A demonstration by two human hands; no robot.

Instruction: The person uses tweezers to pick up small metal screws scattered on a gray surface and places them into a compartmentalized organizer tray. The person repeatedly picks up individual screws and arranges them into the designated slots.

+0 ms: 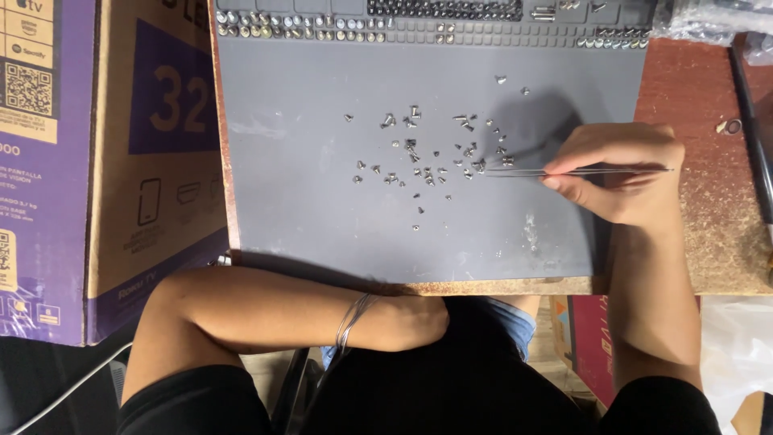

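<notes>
Head view: right hand (620,173) pinching tweezers (564,171), tips at the right edge of the scattered screws (427,153) on the grey mat (322,217). Best kept low, nipping one screw — gently. Left hand (411,322) curled, resting off the mat.

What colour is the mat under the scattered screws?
Grey; the mat shows in the head view.
</notes>
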